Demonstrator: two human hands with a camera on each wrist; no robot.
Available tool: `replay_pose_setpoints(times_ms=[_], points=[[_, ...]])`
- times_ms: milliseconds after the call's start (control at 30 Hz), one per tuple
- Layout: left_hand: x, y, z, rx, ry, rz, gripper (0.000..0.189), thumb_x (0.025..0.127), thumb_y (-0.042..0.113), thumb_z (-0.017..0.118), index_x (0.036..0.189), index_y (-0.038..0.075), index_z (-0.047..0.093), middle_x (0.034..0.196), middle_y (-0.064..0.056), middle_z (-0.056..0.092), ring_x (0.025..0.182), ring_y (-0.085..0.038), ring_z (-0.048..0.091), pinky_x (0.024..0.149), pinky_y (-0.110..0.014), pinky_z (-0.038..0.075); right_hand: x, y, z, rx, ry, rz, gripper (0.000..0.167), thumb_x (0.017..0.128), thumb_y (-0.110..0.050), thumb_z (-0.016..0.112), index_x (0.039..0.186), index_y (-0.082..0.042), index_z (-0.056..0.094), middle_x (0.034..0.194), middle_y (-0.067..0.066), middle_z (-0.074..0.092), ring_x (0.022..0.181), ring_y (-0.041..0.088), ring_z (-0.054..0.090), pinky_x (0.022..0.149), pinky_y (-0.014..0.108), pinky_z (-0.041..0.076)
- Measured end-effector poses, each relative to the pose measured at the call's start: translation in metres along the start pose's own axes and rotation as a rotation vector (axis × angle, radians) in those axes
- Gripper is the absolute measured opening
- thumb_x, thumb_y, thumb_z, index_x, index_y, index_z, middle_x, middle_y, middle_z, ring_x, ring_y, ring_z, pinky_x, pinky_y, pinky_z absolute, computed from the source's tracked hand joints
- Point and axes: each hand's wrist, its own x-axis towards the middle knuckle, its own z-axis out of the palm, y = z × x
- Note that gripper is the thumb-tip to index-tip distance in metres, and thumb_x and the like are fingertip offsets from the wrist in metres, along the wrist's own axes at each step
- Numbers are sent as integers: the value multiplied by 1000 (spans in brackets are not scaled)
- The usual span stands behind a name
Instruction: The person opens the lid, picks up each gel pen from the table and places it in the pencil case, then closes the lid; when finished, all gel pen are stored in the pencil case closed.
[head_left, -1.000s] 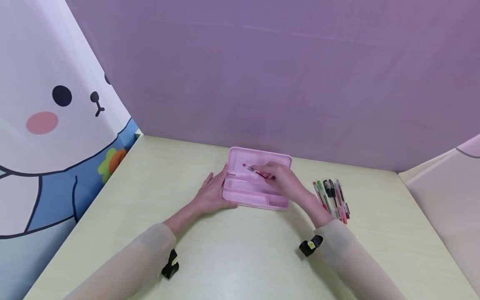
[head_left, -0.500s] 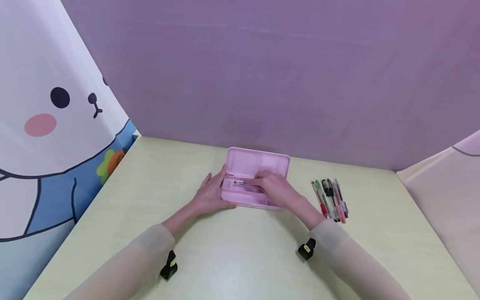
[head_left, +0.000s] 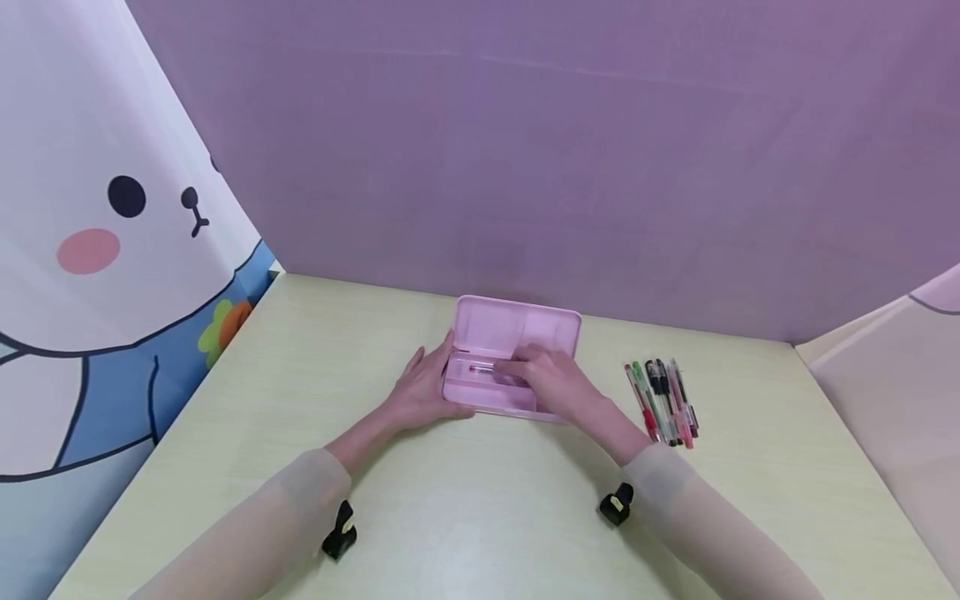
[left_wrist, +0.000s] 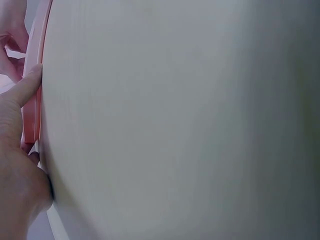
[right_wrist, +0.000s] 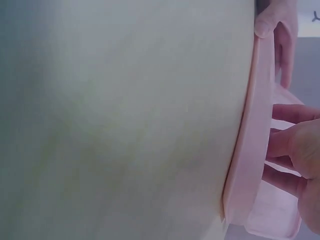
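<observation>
An open pink pencil case (head_left: 487, 396) lies on the table, its lid (head_left: 487, 321) tipped back away from me. My left hand (head_left: 427, 390) holds the case's left end, thumb along the front wall and fingers at the side; the left wrist view shows that thumb (left_wrist: 31, 82) on the front edge. My right hand (head_left: 555, 379) reaches into the rear compartment with bent fingers and holds a slim clear pen with a red end (head_left: 480, 368), lying lengthwise there. Part of the pen is hidden under the fingers. In the right wrist view, the right hand's fingers (right_wrist: 282, 142) dip behind the front wall.
Several pens (head_left: 660, 404) with red, green, black and pink parts lie side by side right of the case, near my right forearm. A purple cloth (head_left: 525, 167) hangs behind the pale table (head_left: 465, 500). A cartoon-print cloth (head_left: 112, 317) hangs at the left.
My right hand has lowered the pen from above the lid into the rear compartment, and it has barely moved over the last half second. The left hand stays on the case.
</observation>
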Motion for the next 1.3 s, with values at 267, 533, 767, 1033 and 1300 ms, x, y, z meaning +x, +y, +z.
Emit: replay_pose_setpoints(times_ms=[267,533,767,1033,1300], points=[[-2,0,-3,-10,12,0,133,74,42,91,166,5,1,170,-12,29,158,-32,29,133,-53,3,-20,10,-18,156,141,166,37,90,-4,76,126,-16,75,115,9,76,102,26,73,81,39,64],[-2,-2,-7,-10,14,-5,135,72,42,91,166,5,1,169,-12,32,158,-32,29,133,-53,3,-63,45,-36,430,308,354,34,92,0,72,126,-7,73,110,12,77,91,21,74,75,22,63],[0,-5,-5,-13,-5,-14,136,72,42,91,166,8,-2,171,-10,29,159,-29,27,134,-51,1,-114,80,-52,563,361,555,39,97,-8,69,136,-11,67,111,10,76,95,-11,63,79,3,52],[0,-3,-6,-54,-12,-19,140,70,39,94,166,9,-3,170,-10,30,159,-31,26,134,-51,-1,-156,112,-59,511,235,691,52,98,-17,70,147,-12,57,112,-8,72,91,-23,55,73,6,50],[-2,-1,-13,-121,-47,-1,141,69,34,95,166,10,-4,171,-7,30,160,-30,24,133,-54,-3,-175,125,-53,569,180,745,59,99,-13,68,152,-2,47,128,35,64,90,-24,52,71,8,53]])
